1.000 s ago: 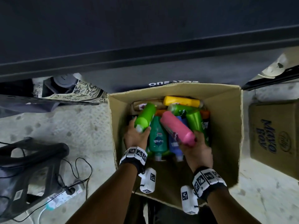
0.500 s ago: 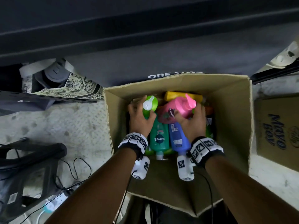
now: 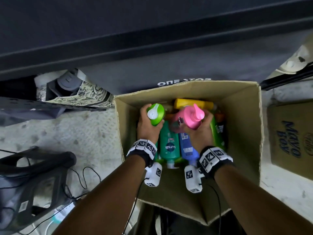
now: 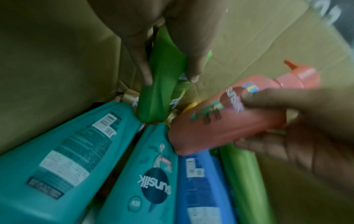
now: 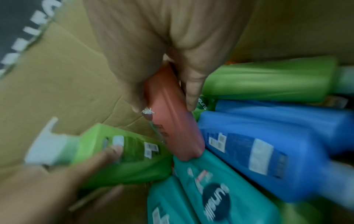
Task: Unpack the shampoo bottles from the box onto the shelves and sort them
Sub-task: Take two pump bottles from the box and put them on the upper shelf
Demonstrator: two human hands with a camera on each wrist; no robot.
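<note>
An open cardboard box (image 3: 243, 116) on the floor holds several shampoo bottles. My left hand (image 3: 149, 126) grips a light green bottle (image 3: 156, 114) with a white cap, upright above the pile; the left wrist view shows my fingers (image 4: 145, 71) wrapped round its body (image 4: 159, 91). My right hand (image 3: 199, 131) grips a pink bottle (image 3: 191, 118), cap up; it appears in the right wrist view (image 5: 172, 121) too. Below lie a teal Sunsilk bottle (image 3: 169, 143), a blue bottle (image 3: 188, 146), a yellow bottle (image 3: 193, 102) and a dark green bottle (image 3: 216, 133).
A dark shelf unit (image 3: 152, 39) runs across behind the box. A second cardboard box (image 3: 291, 136) stands at the right. A black plastic stool (image 3: 33, 170) and cables (image 3: 84, 177) are on the floor at the left.
Both hands have turned their bottles from lying to upright, caps toward me, and lifted them a little off the pile. The view has drawn closer to the box.
</note>
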